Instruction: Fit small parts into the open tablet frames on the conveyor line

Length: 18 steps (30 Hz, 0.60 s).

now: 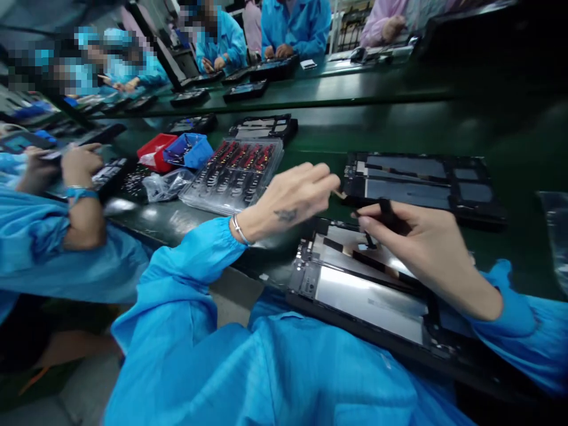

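Observation:
My left hand (302, 192) hovers above the far left corner of the nearer open tablet-like device (370, 296), its fingers curled into a pinch. A small pale sliver shows at the fingertips, too small to name. Over the same device, my right hand (421, 251) is closed around a slim black tool (387, 213) that is mostly hidden by the fingers. Below the right fingertips, a small black strip with a pale blue tab (367, 242) lies over the silvery inside. This device sits in a black tray and shows metal panels and dark flat cables.
Beyond my hands lies a second open device (412, 180) in a black tray. Left are a clear parts tray (235, 171), a blue bin (189, 151), a red bin (156, 152) and a crumpled plastic bag (166, 184). A co-worker's hand (82, 163) works at far left.

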Available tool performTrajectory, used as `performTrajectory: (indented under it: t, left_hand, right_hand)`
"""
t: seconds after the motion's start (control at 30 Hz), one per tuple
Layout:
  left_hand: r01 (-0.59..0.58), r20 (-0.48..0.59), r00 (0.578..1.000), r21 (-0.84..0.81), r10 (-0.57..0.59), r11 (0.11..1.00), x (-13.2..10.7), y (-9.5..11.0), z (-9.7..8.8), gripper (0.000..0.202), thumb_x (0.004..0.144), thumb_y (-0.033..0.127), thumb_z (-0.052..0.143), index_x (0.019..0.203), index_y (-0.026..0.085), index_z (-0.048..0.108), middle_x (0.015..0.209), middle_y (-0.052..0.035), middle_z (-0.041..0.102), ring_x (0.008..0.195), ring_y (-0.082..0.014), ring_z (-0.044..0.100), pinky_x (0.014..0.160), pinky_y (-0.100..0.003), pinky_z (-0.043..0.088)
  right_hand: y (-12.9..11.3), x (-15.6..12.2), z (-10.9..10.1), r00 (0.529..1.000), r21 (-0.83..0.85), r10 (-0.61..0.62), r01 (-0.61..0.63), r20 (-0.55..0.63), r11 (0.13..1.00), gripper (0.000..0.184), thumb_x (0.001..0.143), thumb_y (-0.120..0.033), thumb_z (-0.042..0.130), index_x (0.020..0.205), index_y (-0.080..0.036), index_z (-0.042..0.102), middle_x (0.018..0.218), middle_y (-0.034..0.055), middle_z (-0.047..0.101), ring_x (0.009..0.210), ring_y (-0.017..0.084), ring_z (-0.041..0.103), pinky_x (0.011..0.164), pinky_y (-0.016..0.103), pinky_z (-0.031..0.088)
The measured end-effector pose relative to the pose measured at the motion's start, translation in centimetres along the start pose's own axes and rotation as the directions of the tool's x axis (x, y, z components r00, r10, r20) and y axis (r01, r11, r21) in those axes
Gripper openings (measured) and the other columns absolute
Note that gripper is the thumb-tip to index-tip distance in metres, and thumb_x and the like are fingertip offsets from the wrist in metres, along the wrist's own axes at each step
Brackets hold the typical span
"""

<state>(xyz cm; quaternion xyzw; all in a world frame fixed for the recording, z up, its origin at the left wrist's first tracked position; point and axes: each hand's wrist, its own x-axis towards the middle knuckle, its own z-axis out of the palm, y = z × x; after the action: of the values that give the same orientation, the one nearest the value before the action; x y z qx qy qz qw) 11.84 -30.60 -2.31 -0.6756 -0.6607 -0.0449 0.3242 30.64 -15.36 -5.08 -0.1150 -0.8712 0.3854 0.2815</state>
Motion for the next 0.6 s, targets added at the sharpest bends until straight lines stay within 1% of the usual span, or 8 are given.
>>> performTrajectory:
  t: [0.07, 0.13, 0.23, 0.3, 0.4, 0.5, 0.53, 0.6]
  left_hand:
    - [0.153, 0.146, 0.977, 0.028, -0.156, 0.988, -0.9, -2.4, 0.5, 0.021, 0.106, 0.016, 0.046, 0.099, 0.014, 0.066, 0.094, -0.007, 0.067, 0.085, -0.0183, 0.064, 0.067, -0.029, 0.041]
    - [0.232, 0.327, 0.915, 0.056, -0.237, 0.971, -2.0, -4.5, 1.0, 0.024, 0.107, 0.017, 0.044, 0.105, 0.013, 0.067, 0.1, -0.0086, 0.069, 0.086, -0.0188, 0.065, 0.067, -0.029, 0.041]
    - [0.234, 0.533, 0.813, 0.071, -0.236, 0.969, -3.3, -6.6, 1.3, 0.031, 0.101, 0.006, 0.041, 0.116, 0.012, 0.067, 0.11, -0.0105, 0.069, 0.094, -0.0205, 0.066, 0.074, -0.029, 0.045]
    - [0.218, 0.596, 0.776, 0.051, -0.205, 0.975, -3.8, -7.1, 1.2, 0.04, 0.094, -0.003, 0.041, 0.123, 0.011, 0.067, 0.116, -0.0116, 0.069, 0.105, -0.0227, 0.065, 0.084, -0.03, 0.048]
    - [0.232, 0.532, 0.822, 0.015, -0.204, 0.973, -3.6, -6.3, 0.6, 0.047, 0.091, -0.006, 0.044, 0.13, 0.009, 0.065, 0.124, -0.015, 0.067, 0.116, -0.0267, 0.061, 0.096, -0.036, 0.048]
    - [0.332, 0.235, 0.935, -0.309, -0.267, 0.891, -2.4, -3.3, 0.2, 0.028, 0.104, 0.014, 0.05, 0.123, 0.011, 0.071, 0.115, -0.0131, 0.069, 0.106, -0.0231, 0.063, 0.094, -0.035, 0.049]
    - [0.335, 0.167, 0.942, -0.507, -0.291, 0.794, -1.7, -1.9, 0.3, 0.027, 0.106, 0.026, 0.054, 0.119, 0.013, 0.073, 0.108, -0.0104, 0.07, 0.099, -0.0202, 0.064, 0.09, -0.032, 0.049]
    - [0.308, 0.192, 0.938, -0.843, -0.288, 0.442, -0.3, 0.7, 0.5, 0.035, 0.105, 0.045, 0.059, 0.114, 0.016, 0.075, 0.099, -0.0066, 0.071, 0.091, -0.0162, 0.065, 0.081, -0.027, 0.049]
  right_hand:
    - [-0.3, 0.1, -0.1, 0.996, 0.025, 0.087, -0.087, 0.001, 0.996, 0.024, 0.086, -0.038, 0.07, 0.093, -0.019, 0.082, 0.088, 0.0062, 0.079, 0.076, 0.022, 0.072, 0.06, 0.03, 0.054]
    - [-0.6, 0.3, -0.2, 0.984, 0.071, 0.178, -0.178, 0.001, 0.981, 0.03, 0.08, -0.044, 0.071, 0.089, -0.018, 0.082, 0.085, 0.008, 0.078, 0.069, 0.022, 0.07, 0.052, 0.029, 0.053]
    - [-0.7, 0.4, -0.1, 0.966, 0.128, 0.257, -0.254, -0.011, 0.959, 0.035, 0.072, -0.049, 0.073, 0.086, -0.018, 0.083, 0.083, 0.0094, 0.077, 0.064, 0.022, 0.068, 0.05, 0.03, 0.053]
    - [-0.5, 0.4, -0.1, 0.965, 0.12, 0.263, -0.262, 0.004, 0.958, 0.036, 0.073, -0.049, 0.073, 0.088, -0.018, 0.083, 0.084, 0.0097, 0.077, 0.065, 0.021, 0.068, 0.05, 0.03, 0.052]
    - [0.0, 0.2, 0.0, 0.955, 0.176, 0.296, -0.293, 0.012, 0.94, 0.033, 0.075, -0.048, 0.077, 0.091, -0.019, 0.083, 0.088, 0.0101, 0.077, 0.065, 0.019, 0.066, 0.048, 0.028, 0.05]
    - [0.1, -0.1, 0.5, 0.938, 0.35, 0.345, -0.333, 0.029, 0.876, 0.03, 0.076, -0.046, 0.083, 0.092, -0.02, 0.081, 0.084, 0.0074, 0.074, 0.066, 0.017, 0.065, 0.05, 0.026, 0.051]
    - [0.0, -0.2, 0.7, 0.938, 0.398, 0.345, -0.33, 0.035, 0.856, 0.03, 0.077, -0.045, 0.084, 0.092, -0.02, 0.081, 0.079, 0.0058, 0.072, 0.065, 0.016, 0.063, 0.05, 0.025, 0.05]
    - [0.0, -0.4, 1.1, 0.944, 0.452, 0.325, -0.31, 0.045, 0.837, 0.028, 0.077, -0.043, 0.084, 0.092, -0.019, 0.08, 0.069, 0.0025, 0.067, 0.058, 0.014, 0.058, 0.049, 0.025, 0.048]
